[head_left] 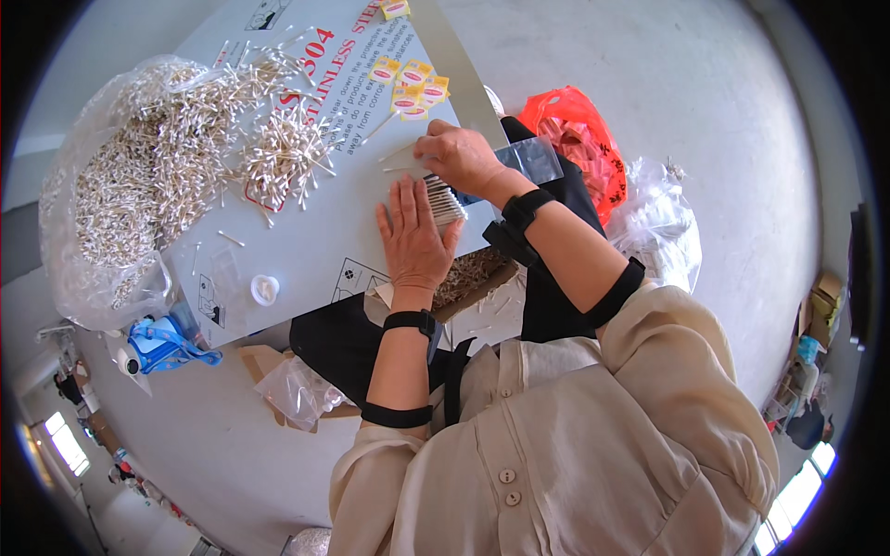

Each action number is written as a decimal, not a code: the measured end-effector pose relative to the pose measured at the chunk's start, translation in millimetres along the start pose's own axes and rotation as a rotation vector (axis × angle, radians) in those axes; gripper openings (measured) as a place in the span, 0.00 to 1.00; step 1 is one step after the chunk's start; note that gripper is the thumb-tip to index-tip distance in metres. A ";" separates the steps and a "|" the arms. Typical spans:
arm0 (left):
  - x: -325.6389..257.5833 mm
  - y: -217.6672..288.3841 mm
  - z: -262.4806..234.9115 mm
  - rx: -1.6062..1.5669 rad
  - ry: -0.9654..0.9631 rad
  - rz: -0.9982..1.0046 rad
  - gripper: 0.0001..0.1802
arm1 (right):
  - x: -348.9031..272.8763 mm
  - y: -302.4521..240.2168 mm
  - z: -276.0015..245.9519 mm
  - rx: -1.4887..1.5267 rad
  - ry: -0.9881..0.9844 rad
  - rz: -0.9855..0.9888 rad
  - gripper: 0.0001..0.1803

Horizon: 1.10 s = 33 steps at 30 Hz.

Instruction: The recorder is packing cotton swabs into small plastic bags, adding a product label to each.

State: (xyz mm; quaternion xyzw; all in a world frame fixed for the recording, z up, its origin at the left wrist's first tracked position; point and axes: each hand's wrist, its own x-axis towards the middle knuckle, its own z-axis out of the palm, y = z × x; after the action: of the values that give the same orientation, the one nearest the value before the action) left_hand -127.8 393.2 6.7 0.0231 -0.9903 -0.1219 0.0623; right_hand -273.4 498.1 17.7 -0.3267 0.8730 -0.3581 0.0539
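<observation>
Table print: large red capitals and smaller dark lines are running slantwise across the pale table [324, 255], with boxed pictograms showing near its edges.
Yellow-and-white labels [408, 90]: several are lying in a cluster beyond the right hand [461, 159], bearing red oval print too small to read.
Red bag [593, 153]: it is showing dark printed marks, standing open to the right of the table.
Cotton swab row [443, 206]: it is lying side by side between the hands, near the table's near right corner.
Left hand [414, 236]: it is lying flat with fingers extended, touching the row's left side.
Right hand: its fingers are curling inward at the row's far end; whether they are gripping anything cannot be told.
Swab heap [287, 157]: it is spilling from the clear plastic bag [57, 218] at the table's left.
Edges and room: grey tabletop is stretching between heap and left hand; pale floor [705, 83] is extending past the right edge.
</observation>
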 end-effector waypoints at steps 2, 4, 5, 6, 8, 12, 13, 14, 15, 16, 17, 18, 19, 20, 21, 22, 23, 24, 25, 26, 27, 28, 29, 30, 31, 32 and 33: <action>0.4 1.0 -0.3 -0.006 -0.002 -0.006 0.45 | 1.6 2.6 1.0 0.021 -0.045 -0.045 0.06; 0.9 0.0 -0.2 -0.008 0.014 0.000 0.45 | 0.9 0.6 1.7 0.030 -0.013 -0.031 0.04; 1.0 -0.4 -0.3 -0.007 0.014 0.000 0.45 | 0.8 -0.2 1.8 0.040 0.019 -0.017 0.03; 0.8 -0.1 -0.5 -0.004 0.005 0.000 0.45 | 0.6 0.5 1.4 0.040 0.018 -0.017 0.03; 0.7 0.7 -0.8 -0.001 -0.005 0.001 0.45 | -0.2 2.7 -0.4 0.021 -0.058 -0.051 0.01; 0.6 0.7 -0.3 -0.014 0.007 -0.006 0.45 | -4.3 3.9 -3.4 0.011 -0.137 -0.103 0.01; 0.4 0.4 0.0 -0.008 0.005 -0.002 0.45 | -5.7 4.8 -6.0 0.015 -0.170 -0.112 0.01; 0.5 -0.2 0.3 -0.009 0.005 -0.002 0.45 | -7.1 5.4 -8.3 0.019 -0.202 -0.121 0.01; 1.0 -0.4 -0.1 -0.003 -0.001 0.002 0.45 | -10.1 6.3 -8.9 0.016 -0.203 -0.120 0.01; 1.1 -0.4 -0.5 0.003 -0.007 0.006 0.45 | -14.2 6.4 -8.8 0.084 -0.118 -0.112 0.01; 0.8 0.1 -1.0 0.001 -0.006 0.006 0.45 | -18.8 5.9 -8.2 0.152 -0.032 -0.103 0.03; 0.6 0.0 -1.0 -0.007 0.002 0.008 0.44 | -24.2 4.3 -6.3 0.150 -0.033 -0.105 0.03; 0.4 -0.4 -1.2 -0.014 0.009 0.010 0.43 | -31.6 1.3 -3.5 0.302 0.101 -0.009 0.06; -0.3 -2.2 -2.3 -0.014 0.012 0.009 0.43 | -39.3 -2.4 -0.4 0.454 0.235 0.087 0.08; -1.0 -5.6 -1.8 -0.127 0.052 0.002 0.41 | -46.2 -6.6 1.9 0.450 0.238 0.084 0.08; -1.0 -8.3 -2.2 -0.241 0.090 -0.005 0.40 | -54.2 -11.2 6.9 0.581 0.283 0.148 0.10; -0.2 -11.0 -2.2 -0.243 0.092 -0.003 0.40 | -60.6 -14.6 10.8 0.712 0.329 0.213 0.12; 0.3 -12.9 -4.1 -0.247 0.083 -0.020 0.40 | -65.5 -18.1 12.2 0.714 0.302 0.230 0.13; 0.6 -13.0 -5.3 -0.250 0.074 -0.037 0.39 | -70.1 -22.0 14.1 0.713 0.304 0.233 0.13; 0.2 -11.3 -6.0 -0.252 0.073 -0.035 0.39 | -74.2 -26.4 16.5 0.730 0.341 0.238 0.13; -0.3 -9.8 -6.7 -0.134 0.022 -0.023 0.39 | -76.5 -29.3 17.8 0.748 0.379 0.241 0.13; -0.1 -8.5 -7.2 -0.017 -0.028 -0.010 0.38 | -77.5 -30.3 18.7 0.770 0.383 0.241 0.14; 1.2 -7.6 -7.3 -0.017 -0.028 -0.008 0.38 | -78.6 -29.9 17.8 0.769 0.385 0.242 0.14; 2.1 -7.4 -8.0 -0.013 -0.029 -0.019 0.38 | -78.8 -31.3 16.0 0.732 0.390 0.226 0.14; 3.1 -7.3 -8.6 -0.009 -0.030 -0.029 0.38 | -78.7 -32.6 14.3 0.694 0.395 0.211 0.14; 5.4 -8.2 -9.2 -0.007 -0.031 -0.028 0.38 | -78.1 -34.0 13.1 0.696 0.396 0.211 0.14; 8.5 -9.9 -9.4 0.012 -0.031 -0.019 0.38 | -77.7 -34.6 12.7 0.723 0.396 0.220 0.15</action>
State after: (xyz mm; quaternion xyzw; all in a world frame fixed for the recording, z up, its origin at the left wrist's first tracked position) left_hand -134.7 380.8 14.4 0.0312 -0.9916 -0.1167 0.0457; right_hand -190.1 519.6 20.4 -0.1167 0.7144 -0.6891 0.0344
